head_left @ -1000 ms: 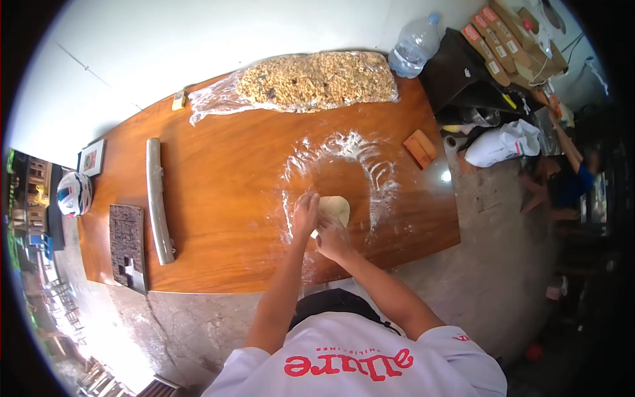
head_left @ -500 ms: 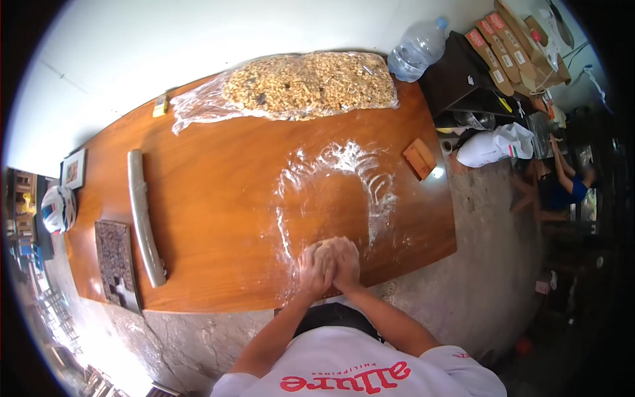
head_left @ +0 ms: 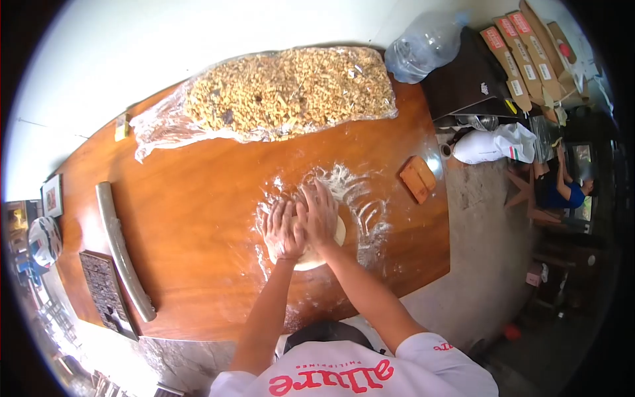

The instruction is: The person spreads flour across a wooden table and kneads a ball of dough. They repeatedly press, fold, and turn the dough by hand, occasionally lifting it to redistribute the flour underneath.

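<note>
A pale, rounded mass of dough (head_left: 311,260) lies on the wooden table (head_left: 198,218), mostly covered by both hands. My left hand (head_left: 283,230) presses flat on its left part with the fingers stretched forward. Beside it, my right hand (head_left: 319,213) rests on the dough, its fingers spread and pointing away from me. The two hands touch or nearly touch at the thumbs. White flour (head_left: 340,182) is smeared on the table around the dough, mostly beyond it and to its right.
A clear bag of yellowish pieces (head_left: 291,92) lies along the wall. Around are a large bottle (head_left: 426,49), a wooden block (head_left: 417,179), a wrapped roll (head_left: 122,251), a dark textured panel (head_left: 106,291), a helmet (head_left: 45,241) and cardboard boxes (head_left: 522,56). Another person (head_left: 567,190) is at far right.
Both hands have moved forward, away from my body, and their fingers have opened out from a curled grip. The dough now shows flatter and wider beneath them. The camera view has shifted.
</note>
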The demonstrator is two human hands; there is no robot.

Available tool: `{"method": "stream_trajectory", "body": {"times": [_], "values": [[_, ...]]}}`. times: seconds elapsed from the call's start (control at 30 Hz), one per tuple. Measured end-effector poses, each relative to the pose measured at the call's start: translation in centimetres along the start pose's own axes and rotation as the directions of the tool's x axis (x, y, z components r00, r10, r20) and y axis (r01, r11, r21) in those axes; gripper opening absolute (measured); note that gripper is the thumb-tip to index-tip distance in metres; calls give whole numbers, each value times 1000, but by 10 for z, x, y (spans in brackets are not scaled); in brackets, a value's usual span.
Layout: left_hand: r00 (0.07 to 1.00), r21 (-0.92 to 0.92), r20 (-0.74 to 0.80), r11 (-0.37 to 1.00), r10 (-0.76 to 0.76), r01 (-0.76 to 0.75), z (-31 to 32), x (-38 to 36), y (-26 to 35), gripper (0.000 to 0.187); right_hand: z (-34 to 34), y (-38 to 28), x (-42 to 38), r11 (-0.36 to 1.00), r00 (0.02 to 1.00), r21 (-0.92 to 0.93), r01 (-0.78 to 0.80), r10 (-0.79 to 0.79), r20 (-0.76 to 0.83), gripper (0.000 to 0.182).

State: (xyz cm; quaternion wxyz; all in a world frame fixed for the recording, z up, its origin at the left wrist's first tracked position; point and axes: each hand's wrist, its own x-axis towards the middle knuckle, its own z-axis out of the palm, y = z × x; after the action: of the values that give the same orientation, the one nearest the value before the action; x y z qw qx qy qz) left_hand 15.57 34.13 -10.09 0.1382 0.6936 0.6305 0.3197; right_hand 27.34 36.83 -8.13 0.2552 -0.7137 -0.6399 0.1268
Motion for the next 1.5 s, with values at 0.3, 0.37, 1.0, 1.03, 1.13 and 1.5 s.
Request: {"method": "stream_trajectory", "body": {"times": [0.3,0.37,1.0,1.03,1.13,1.5], "values": [[939,-60,324,993,120,-106,-30,-24,12,71,-29,105,37,877,980,462,-135,187,-68,38],[911,-80,392,991,130,-107,-46,-38,37,77,-32,113,34,986,981,91,136,-121,-148,38],[615,-622,763,-479,-196,620,-129,-152,-6,61,-66,66,-114,732,952,623,-276,118,283,34],[593,-683,730,-322,-340,656,-136,-143,3,65,-81,49,-116,559,890,693,-454,256,377,49],[738,-776,593,18,-321,631,-129,-120,38,73,-148,-30,-114,40,609,611,-791,145,779,69],[833,402,283,847,-475,347,-87,-124,55,75,-82,22,-134,996,990,-83,-23,34,140,56]]}}
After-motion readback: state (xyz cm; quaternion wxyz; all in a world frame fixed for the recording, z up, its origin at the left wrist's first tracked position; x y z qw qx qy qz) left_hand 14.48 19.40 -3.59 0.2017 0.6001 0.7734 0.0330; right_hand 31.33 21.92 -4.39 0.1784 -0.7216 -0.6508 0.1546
